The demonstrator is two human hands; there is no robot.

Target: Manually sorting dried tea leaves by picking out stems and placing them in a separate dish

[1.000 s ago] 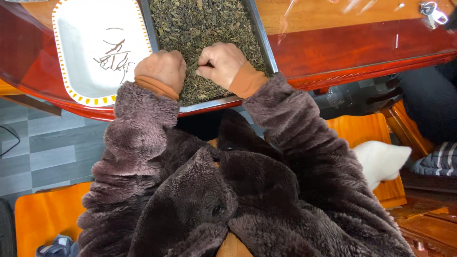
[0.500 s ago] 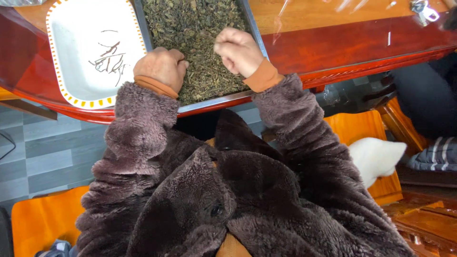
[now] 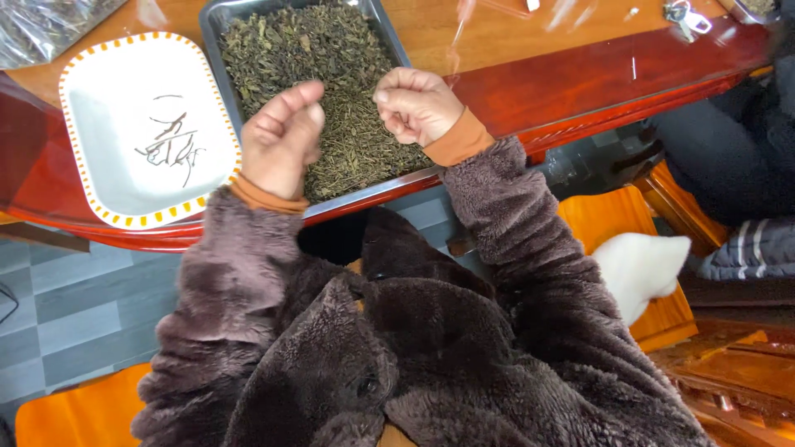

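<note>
while both hands hovered over the metal tray [image 3: 217, 33] of dried tea leaves [image 3: 331, 91], the work in hand looked like sorting: picking stems out of the loose leaf and setting them aside. the left hand [image 3: 280, 141] was curled into a loose fist above the near left part of the tray, thumb up against the forefinger, and whether that grip pinched a stem could not be told. the right hand [image 3: 416, 106] was also closed, its fingers folded over the palm above the right side of the leaves; nothing showed between them. the tray sat on the red-edged wooden counter [image 3: 580, 74], its near edge overhanging slightly toward the person. just beside it on the left lay a white rectangular plate [image 3: 108, 99] with an orange dotted rim, and a small heap of thin dark stems [image 3: 170, 149] rested near its middle. by that reading, the sorting was partly done, with much leaf left in the tray. the next move probably called for a fine fingertip pinch on 1 stem among the leaves, lifted without dragging leaf along, then carried left over the tray wall to the plate.
</note>
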